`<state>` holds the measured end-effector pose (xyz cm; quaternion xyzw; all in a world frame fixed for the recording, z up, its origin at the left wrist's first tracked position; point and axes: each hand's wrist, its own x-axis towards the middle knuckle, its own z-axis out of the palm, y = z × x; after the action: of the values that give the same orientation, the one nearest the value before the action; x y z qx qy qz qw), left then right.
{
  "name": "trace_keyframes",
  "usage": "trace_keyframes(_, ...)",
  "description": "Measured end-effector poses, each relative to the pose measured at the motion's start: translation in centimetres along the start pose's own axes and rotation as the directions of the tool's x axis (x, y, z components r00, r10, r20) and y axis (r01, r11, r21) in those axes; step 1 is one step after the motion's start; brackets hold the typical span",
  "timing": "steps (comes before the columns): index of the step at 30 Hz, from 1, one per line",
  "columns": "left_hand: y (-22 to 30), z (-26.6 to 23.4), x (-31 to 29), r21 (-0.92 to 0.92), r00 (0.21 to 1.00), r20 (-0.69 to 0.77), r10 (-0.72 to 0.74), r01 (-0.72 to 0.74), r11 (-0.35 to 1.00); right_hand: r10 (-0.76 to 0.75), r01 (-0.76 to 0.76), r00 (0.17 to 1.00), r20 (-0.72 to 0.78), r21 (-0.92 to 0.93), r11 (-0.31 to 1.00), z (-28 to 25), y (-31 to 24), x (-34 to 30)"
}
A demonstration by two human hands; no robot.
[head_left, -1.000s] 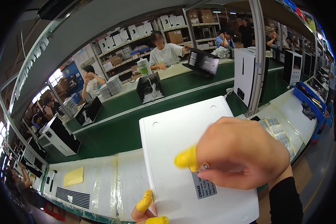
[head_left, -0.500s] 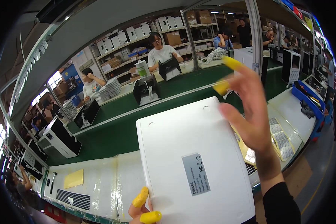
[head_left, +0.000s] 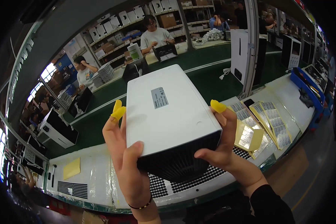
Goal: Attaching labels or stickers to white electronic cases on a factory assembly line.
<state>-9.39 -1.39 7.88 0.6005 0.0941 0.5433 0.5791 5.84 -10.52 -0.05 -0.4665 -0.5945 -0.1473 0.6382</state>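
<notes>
1. Factory floor all around: green conveyor belt running across behind the workbench, shelves of white boxes at the back, other people seated at stations beyond the belt.
2. Left hand grips the white box-shaped device along its left side, thumb wrapped onto the top face, fingers closed around it.
3. Right hand clamps the right side, yellow-capped fingertip up on the edge, thumb under the dark vented end.
4. Device is lifted above the bench's front edge, tilted away, small grey label on top.
5. Sheets of sticker labels lie toward the bench's right end, a yellow backing sheet just beside the right hand.
6. Yellow note sits far left; perforated white panel lies under the hands.
</notes>
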Motion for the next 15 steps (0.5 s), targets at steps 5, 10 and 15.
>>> trace_keyframes(5,0.4,0.4,0.4,0.009,0.999,-0.033,0.037,-0.037,0.999,-0.032,0.034,0.999,-0.015,0.178,0.983,0.3,0.8,1.6)
trace_keyframes(10,-2.1,1.5,0.8,0.067,0.999,-0.017,0.033,-0.031,0.997,-0.046,0.049,0.999,-0.023,0.133,0.990,-1.0,2.8,1.5)
trace_keyframes(15,-2.7,0.8,1.4,0.089,0.999,-0.003,0.031,-0.031,0.996,0.081,-0.082,0.997,0.018,0.081,0.993,-1.6,2.3,2.0)
